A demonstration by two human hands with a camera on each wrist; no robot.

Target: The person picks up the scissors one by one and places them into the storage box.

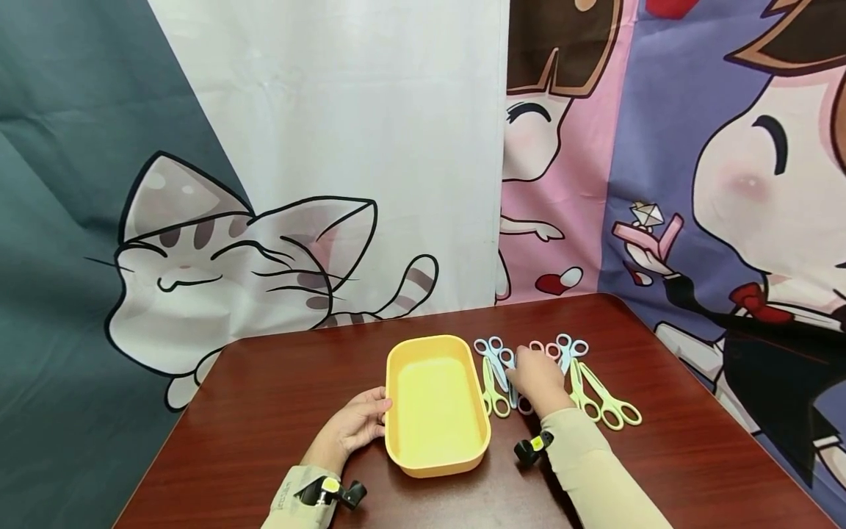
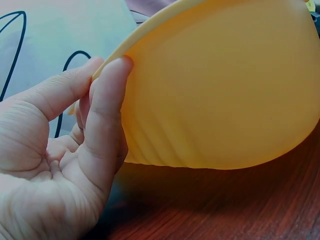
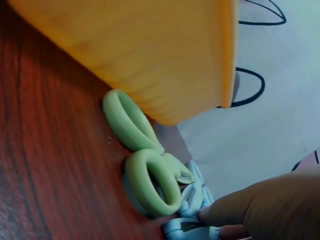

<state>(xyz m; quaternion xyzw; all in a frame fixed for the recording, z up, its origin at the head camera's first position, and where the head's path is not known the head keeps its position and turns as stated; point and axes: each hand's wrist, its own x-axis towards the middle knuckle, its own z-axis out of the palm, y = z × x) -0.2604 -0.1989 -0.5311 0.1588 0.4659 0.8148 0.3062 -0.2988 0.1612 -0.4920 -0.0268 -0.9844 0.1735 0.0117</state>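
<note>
The backdrop of printed cartoon cloth [image 1: 277, 184] hung behind everything, a grey striped cat on one panel and drawn figures on the next. In front of it stood the glossy reddish-brown wooden worktop [image 1: 694, 455], its grain plain in both wrist views.

Near the middle of the worktop, toward the near edge, sat the yellow oblong plastic tray [image 1: 463, 448], smooth-walled with rounded corners and nothing in it. It looked light and a little flexible, and likely to slide on the polished wood unless steadied. The left hand [image 1: 357, 426] did that: its thumb and fingers [image 2: 107, 115] pinched the rim of the tray's left wall.

Just to the right of the tray, toward the far edge, lay a row of small plastic safety scissors. Among them were a pale green pair [image 3: 145, 170] touching or nearly touching the tray's wall, a light blue pair [image 1: 492, 356], and two more green ones [image 1: 604, 397] further right. They seemed light, stiff and smooth, best lifted by the loop handles or pinched across the blades. The right hand [image 1: 538, 378] rested on the middle of the row, a fingertip [image 3: 220, 212] on a blue pair [image 3: 192, 215]. Whether it was gripping anything I could not tell.
</note>
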